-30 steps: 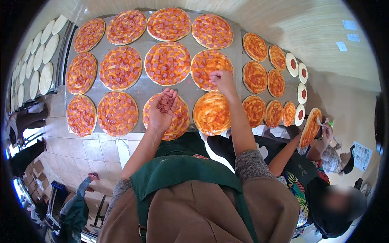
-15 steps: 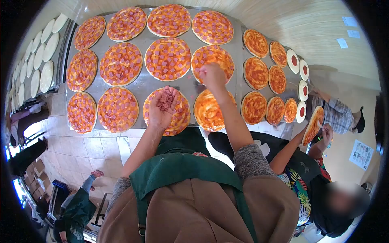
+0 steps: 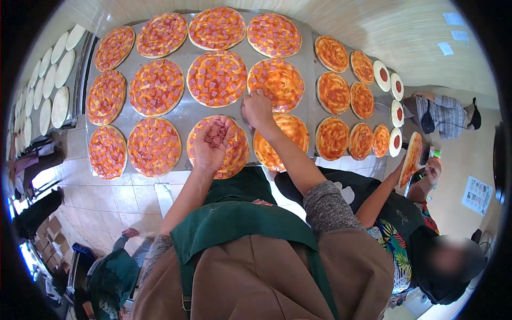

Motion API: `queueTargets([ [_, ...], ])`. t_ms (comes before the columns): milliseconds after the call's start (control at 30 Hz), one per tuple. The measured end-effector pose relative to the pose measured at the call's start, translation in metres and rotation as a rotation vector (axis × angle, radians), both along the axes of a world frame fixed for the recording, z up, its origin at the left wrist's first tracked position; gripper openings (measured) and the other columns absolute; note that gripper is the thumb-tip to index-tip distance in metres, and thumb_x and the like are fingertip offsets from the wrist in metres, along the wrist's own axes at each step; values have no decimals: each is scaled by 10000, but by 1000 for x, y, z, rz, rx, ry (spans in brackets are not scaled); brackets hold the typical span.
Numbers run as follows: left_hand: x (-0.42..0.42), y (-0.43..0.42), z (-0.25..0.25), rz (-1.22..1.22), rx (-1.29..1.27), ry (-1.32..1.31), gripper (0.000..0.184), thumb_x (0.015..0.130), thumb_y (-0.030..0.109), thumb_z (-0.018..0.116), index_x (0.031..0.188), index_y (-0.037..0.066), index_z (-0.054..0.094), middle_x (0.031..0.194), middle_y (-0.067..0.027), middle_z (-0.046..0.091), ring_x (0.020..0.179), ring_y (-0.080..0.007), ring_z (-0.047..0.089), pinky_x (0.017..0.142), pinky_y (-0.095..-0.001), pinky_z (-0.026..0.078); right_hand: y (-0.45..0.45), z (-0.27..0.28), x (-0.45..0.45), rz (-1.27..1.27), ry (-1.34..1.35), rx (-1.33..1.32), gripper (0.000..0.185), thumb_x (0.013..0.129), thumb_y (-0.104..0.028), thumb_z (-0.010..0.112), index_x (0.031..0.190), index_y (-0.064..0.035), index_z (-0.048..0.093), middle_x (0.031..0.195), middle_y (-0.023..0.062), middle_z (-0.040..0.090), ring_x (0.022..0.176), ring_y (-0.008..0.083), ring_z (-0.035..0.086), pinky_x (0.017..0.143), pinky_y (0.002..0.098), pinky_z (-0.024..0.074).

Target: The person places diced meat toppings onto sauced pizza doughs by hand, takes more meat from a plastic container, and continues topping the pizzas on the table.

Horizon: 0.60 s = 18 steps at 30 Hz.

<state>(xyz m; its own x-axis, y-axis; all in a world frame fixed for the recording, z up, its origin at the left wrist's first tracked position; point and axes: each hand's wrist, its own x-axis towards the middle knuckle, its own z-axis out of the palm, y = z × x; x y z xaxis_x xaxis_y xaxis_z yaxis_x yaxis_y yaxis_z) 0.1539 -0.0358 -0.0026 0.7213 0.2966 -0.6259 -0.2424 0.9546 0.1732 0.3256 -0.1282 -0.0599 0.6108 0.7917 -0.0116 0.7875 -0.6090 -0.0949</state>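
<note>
My left hand (image 3: 209,154) is cupped palm up around a pile of diced pink meat (image 3: 215,133). It hangs over the near edge of a pizza (image 3: 234,154) dotted with meat cubes. My right hand (image 3: 258,111) has its fingers curled together at the lower left rim of another pizza (image 3: 288,88). Meat cubes lie mostly on that pizza's left side; its right side shows sauce. Whatever the right fingers hold is hidden. Below that hand sits a pizza base (image 3: 281,141) covered in sauce, partly behind my forearm.
Rows of meat-topped pizzas (image 3: 156,87) fill the metal table (image 3: 181,114). Sauced bases (image 3: 333,93) and small pale rounds (image 3: 382,75) with red centres stand right. A co-worker's hand (image 3: 433,168) is beside a tilted sauced base (image 3: 410,160). Plain dough rounds (image 3: 61,106) lie far left.
My right hand has moved down and left, from over the partly topped pizza to its lower left rim. My left hand stays cupped around the meat.
</note>
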Motion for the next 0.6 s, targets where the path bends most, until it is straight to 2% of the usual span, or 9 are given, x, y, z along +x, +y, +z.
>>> queueTargets([
  [200, 2, -3, 0, -19, -5, -29, 330, 946, 169, 405, 1189, -26, 512, 1127, -136, 603, 1083, -256, 577, 989, -398, 449, -4, 5, 1, 41, 59, 38, 127, 706, -134, 618, 743, -30, 682, 856, 129, 620, 900, 266, 566, 681, 367, 513],
  [300, 0, -1, 0, -15, -5, -48, 331, 938, 159, 420, 1189, -38, 511, 1133, -140, 600, 1099, -262, 568, 1017, -401, 429, -18, 18, 15, -119, 137, 173, 146, 730, -174, 650, 759, -36, 682, 821, 128, 631, 850, 267, 595, 677, 374, 500],
  [367, -1, 1, 3, -21, 4, -32, 333, 944, 163, 415, 1198, -33, 504, 1142, -134, 597, 1098, -257, 569, 1022, -398, 423, -43, 46, 30, -343, 315, 242, 200, 765, -240, 668, 808, -46, 688, 798, 116, 658, 786, 247, 632, 671, 367, 488],
  [433, -2, 2, 2, -43, 38, -14, 325, 947, 165, 412, 1189, -27, 515, 1139, -129, 602, 1099, -251, 570, 1024, -401, 419, -75, 28, 57, -581, 620, 311, 242, 780, -296, 675, 822, -59, 698, 791, 88, 683, 752, 212, 655, 670, 350, 484],
  [600, -1, -1, 5, -104, 70, -16, 328, 957, 177, 395, 1185, -18, 526, 1138, -122, 609, 1100, -242, 571, 1025, -402, 417, -92, 21, 70, -634, 615, 236, 232, 778, -294, 677, 834, -70, 702, 810, 86, 692, 749, 208, 658, 675, 334, 491],
])
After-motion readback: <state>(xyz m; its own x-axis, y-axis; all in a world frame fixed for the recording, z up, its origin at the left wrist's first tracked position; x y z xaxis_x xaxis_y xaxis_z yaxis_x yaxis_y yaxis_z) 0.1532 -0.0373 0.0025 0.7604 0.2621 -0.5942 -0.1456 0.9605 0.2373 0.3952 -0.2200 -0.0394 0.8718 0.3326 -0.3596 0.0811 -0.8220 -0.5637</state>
